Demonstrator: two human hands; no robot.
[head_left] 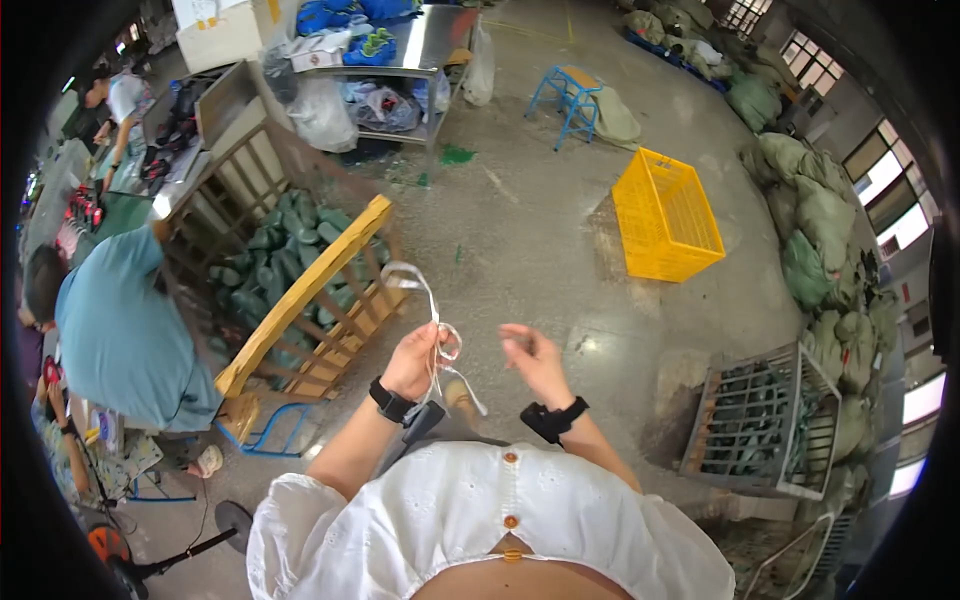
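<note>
My left hand [410,364] is closed in a pinch on a white cord [474,393]. The cord, thin and ribbon-like, loops above and beside the fingers, and a loose end hangs down to the right. To the right of it, my right hand [538,364] is raised with its fingers partly spread and nothing visible in them. A gap separates the two hands. Both are held in front of my body above the grey floor, and each wrist wears a black band.
Left stands a slatted bin [292,292] of dark green pieces shaped like shoe lasts; a person in a blue shirt [125,315] is beside it. Ahead right is a yellow crate [640,225], beyond it a blue stool [568,95]. A metal cage [705,478] and sacks [815,210] line the right.
</note>
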